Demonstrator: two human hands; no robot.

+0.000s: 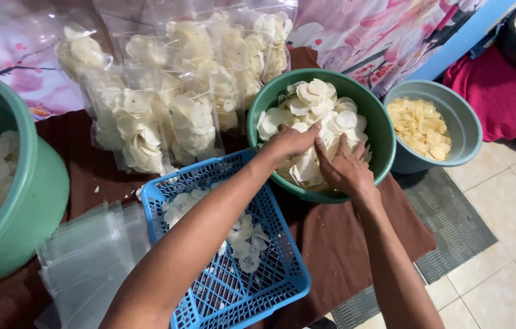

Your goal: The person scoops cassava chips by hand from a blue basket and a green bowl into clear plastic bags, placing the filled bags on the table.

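Both of my hands reach into a green bowl heaped with pale round chips. My left hand lies palm down on the near part of the heap, fingers curled over chips. Beside it my right hand presses into the same heap, fingers spread among the chips. The two hands almost touch. What lies under the palms is hidden. My left forearm crosses above a blue plastic basket holding a thin scatter of the same chips.
Several clear bags filled with chips lean at the back. A stack of empty clear bags lies front left beside a large green tub. A grey-blue bowl of yellow chips stands right, on tiled floor with a grey mat.
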